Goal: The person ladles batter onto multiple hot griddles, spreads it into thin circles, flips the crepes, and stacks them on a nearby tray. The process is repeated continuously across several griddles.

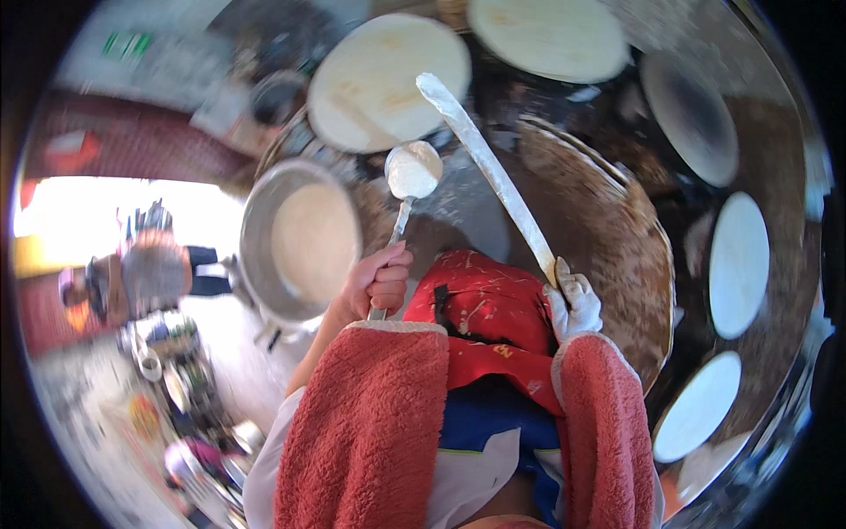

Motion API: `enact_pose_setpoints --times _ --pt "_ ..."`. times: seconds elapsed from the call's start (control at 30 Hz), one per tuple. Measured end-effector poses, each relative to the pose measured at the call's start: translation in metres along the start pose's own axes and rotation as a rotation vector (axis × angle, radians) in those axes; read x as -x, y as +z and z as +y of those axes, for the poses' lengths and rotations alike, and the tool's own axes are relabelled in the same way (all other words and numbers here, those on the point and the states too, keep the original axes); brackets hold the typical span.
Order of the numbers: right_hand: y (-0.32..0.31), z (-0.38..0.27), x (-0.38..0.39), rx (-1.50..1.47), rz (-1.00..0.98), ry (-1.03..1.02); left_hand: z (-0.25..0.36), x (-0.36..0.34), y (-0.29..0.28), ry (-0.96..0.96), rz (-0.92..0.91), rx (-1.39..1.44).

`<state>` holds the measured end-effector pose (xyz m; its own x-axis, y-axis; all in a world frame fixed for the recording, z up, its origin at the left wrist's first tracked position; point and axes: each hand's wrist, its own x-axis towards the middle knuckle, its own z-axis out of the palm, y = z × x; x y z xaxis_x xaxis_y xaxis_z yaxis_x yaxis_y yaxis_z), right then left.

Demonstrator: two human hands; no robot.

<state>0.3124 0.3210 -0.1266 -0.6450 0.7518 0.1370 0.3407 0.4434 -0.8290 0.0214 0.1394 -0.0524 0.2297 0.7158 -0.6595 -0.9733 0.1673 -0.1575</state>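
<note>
My left hand [381,280] is wrapped round the handle of a metal ladle [414,170], whose bowl holds pale batter. In my right hand [575,304], which wears a whitish glove, is the lower end of a long flat stick [489,167] coated with dried batter. The stick slants up and leftward, its far tip close to a large round pale sheet of batter [388,84] at the back. Left of the ladle stands a metal pot [253,234] with pale batter [313,238] in it, apart from my left hand.
More round pale sheets [551,37] [738,264] [699,406] lie around the back and right. A dark round griddle [690,119] sits among them. A brown round surface [621,238] spans the middle. Far left, a person [150,273] stands near some clutter [172,361].
</note>
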Motion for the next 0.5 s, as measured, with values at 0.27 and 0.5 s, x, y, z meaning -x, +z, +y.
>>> enact_pose_setpoints --times 0.27,0.5 --pt "-0.058 0.043 0.023 0.017 0.557 0.410 0.011 -0.133 0.172 -0.243 0.043 -0.791" --pt "-0.082 0.111 -0.081 -0.466 1.005 0.598 -0.017 -0.357 0.336 -0.292 -0.140 -1.125"
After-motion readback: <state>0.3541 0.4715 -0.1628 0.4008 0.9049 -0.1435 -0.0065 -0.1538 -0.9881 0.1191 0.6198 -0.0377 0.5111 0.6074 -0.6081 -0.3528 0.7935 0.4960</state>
